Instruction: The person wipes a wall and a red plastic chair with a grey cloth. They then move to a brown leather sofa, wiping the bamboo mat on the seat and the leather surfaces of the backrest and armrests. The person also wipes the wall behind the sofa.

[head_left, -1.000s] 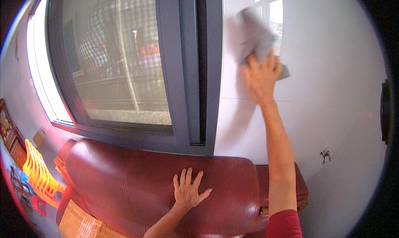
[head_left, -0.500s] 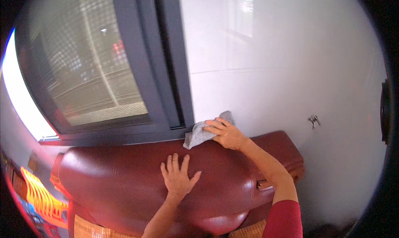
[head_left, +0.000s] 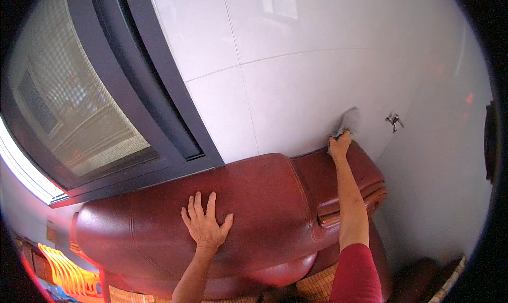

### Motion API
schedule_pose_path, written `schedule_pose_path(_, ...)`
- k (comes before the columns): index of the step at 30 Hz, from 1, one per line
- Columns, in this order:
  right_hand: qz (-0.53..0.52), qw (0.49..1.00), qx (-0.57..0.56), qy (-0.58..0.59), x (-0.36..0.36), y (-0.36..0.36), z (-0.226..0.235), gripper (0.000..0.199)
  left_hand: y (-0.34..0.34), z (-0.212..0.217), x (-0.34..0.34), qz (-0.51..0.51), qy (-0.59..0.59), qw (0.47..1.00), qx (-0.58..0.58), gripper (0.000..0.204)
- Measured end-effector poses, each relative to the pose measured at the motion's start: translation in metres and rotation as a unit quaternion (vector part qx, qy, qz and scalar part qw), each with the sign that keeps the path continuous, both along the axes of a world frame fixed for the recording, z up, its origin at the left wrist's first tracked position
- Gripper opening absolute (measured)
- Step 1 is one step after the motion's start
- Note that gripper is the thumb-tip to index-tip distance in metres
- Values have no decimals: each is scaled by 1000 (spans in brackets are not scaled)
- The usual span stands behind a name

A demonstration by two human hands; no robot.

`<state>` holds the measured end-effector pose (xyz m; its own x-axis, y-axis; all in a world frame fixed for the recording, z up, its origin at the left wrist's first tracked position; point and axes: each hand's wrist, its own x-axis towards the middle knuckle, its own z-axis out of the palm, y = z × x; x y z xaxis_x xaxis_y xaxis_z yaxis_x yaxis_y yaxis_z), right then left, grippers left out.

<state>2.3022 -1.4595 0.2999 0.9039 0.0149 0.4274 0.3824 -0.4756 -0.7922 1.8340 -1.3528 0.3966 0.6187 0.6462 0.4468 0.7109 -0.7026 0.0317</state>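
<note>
Right hand (head_left: 340,145), the nearer, clamps a rumpled grey fabric cloth (head_left: 350,120) right of frame centre by the glossy white tiled wall (head_left: 296,91), long axis tilting up-right past the fingers; left hand (head_left: 205,228) spreads on the maroon leather sofa (head_left: 259,197), lower left.

A crimson sleeve (head_left: 355,275) at five o'clock and grey cloth (head_left: 350,120) toward three contrast with a maroon sofa (head_left: 259,202), white grid-lined wall (head_left: 296,33), charcoal window frame (head_left: 169,75) at ten, orange chairs (head_left: 71,274) at eight.
</note>
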Motion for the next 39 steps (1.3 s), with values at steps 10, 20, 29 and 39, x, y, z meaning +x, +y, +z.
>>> schedule_pose_path(10, 114, 874, 262, 393, -61, 49, 44, 53, 1, 3, -4, -1, -17, 1000, 7, 65)
schedule_pose_path(20, 240, 959, -149, 8, -193, 99, 99, 41, 5, -3, -9, -8, -49, 998, 28, 67)
schedule_pose_path(29, 435, 830, -302, -175, -295, 122, 108, 27, 6, -5, -14, -68, -166, 984, 3, 86)
schedule_pose_path(39, 652, 746, -111, 78, -329, 30, 132, 18, 11, -14, -19, -102, -321, 941, -11, 45)
